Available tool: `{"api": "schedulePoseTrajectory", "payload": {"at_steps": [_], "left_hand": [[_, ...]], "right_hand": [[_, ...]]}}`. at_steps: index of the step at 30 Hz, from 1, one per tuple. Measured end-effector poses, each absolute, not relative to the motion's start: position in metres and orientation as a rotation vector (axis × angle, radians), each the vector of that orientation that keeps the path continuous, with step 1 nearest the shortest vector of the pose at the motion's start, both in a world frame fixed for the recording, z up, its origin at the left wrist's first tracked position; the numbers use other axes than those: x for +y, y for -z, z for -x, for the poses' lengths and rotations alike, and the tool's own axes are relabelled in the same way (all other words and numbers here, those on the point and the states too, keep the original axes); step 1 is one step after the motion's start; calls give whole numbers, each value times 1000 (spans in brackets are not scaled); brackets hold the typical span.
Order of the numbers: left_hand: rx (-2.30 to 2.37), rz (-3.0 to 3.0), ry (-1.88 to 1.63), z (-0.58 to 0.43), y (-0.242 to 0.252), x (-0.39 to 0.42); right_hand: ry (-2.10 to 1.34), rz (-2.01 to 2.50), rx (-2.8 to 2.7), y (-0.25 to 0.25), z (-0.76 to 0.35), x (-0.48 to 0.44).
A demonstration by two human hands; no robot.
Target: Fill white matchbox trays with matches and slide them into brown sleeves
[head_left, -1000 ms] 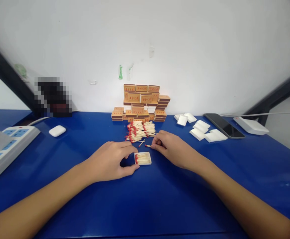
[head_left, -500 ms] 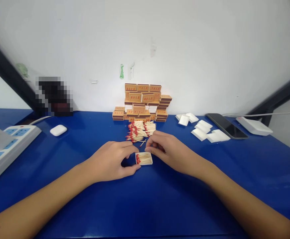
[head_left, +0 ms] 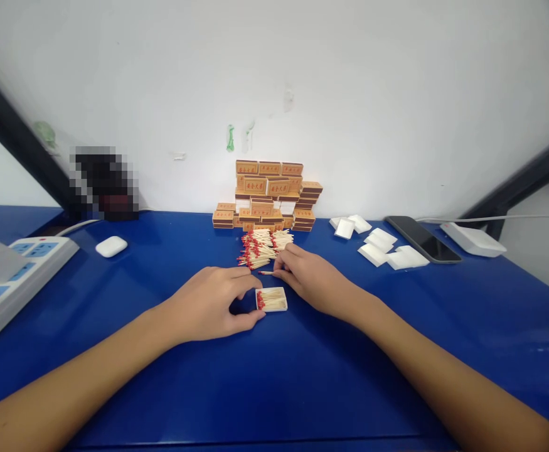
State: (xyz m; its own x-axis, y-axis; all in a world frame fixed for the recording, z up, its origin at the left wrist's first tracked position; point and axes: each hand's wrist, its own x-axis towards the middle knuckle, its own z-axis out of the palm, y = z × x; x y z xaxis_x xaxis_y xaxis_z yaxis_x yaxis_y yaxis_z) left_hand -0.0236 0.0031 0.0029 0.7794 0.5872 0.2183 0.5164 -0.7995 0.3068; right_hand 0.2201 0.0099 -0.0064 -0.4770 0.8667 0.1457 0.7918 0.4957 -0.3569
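Observation:
My left hand (head_left: pixel 222 302) grips the left end of a small white matchbox tray (head_left: pixel 278 308), with the thumb at its near corner and a finger at its far corner. Red-headed matches (head_left: pixel 271 298) lie inside the tray, heads to the left. Just beyond the tray, my right hand (head_left: pixel 309 276) pinches a single match (head_left: pixel 265 273) by its plain end, the red head pointing left. Behind the fingers is a loose pile of matches (head_left: pixel 258 250), partly covered by my right hand.
Orange-and-brown matchboxes (head_left: pixel 261 207) are stacked against the wall. To the right lie several white trays (head_left: pixel 380 240), a phone (head_left: pixel 422 238) and a white box (head_left: pixel 475 240). On the left are a white earphone case (head_left: pixel 111 247) and a power strip (head_left: pixel 43 263).
My right hand has moved from the tray's far right corner up to the loose match and closed on it. That match has turned to lie level. My left hand stays on the tray.

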Motion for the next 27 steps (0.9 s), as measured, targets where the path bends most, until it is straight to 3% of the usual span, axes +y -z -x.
{"api": "schedulePoseTrajectory", "payload": {"at_steps": [12, 27], "left_hand": [[956, -2724, -473, 24, -2, 6], [931, -2712, -475, 24, -1, 6]], "right_hand": [[-618, 1328, -2351, -25, -227, -26], [-495, 1373, -2542, -19, -217, -24]]}}
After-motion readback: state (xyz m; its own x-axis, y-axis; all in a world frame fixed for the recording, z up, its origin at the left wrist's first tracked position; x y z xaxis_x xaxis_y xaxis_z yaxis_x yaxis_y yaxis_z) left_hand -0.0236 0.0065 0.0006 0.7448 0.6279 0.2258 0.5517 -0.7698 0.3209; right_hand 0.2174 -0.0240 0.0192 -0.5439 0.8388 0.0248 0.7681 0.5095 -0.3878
